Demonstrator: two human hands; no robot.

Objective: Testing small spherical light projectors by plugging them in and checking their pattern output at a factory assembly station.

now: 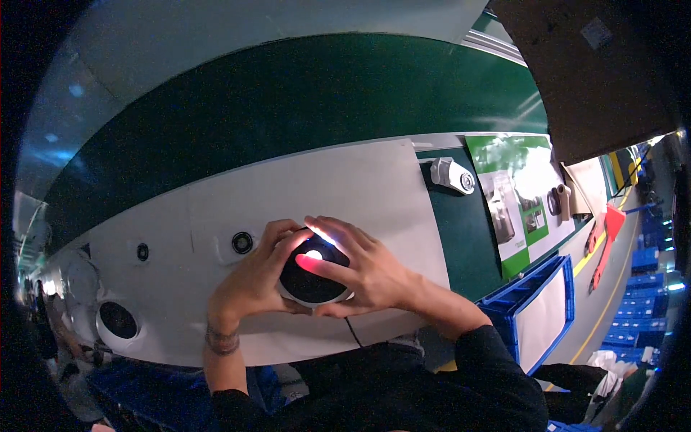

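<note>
Over the near edge of the white table, both my hands are closed around a round device with a black face and a white rim. A bright light glows near its centre and shines through a finger. My left hand wraps its left side. From the right, my right hand grips it, with fingers across the black face. A dark cable runs down just below the device. Close to my left hand lies a small black ring-shaped part, and a similar part sits farther left.
Another white device with a black face stands at the table's left end. Right of the white surface are a white device and a green-and-white sheet. A blue bin stands near my right elbow; cardboard hangs upper right.
</note>
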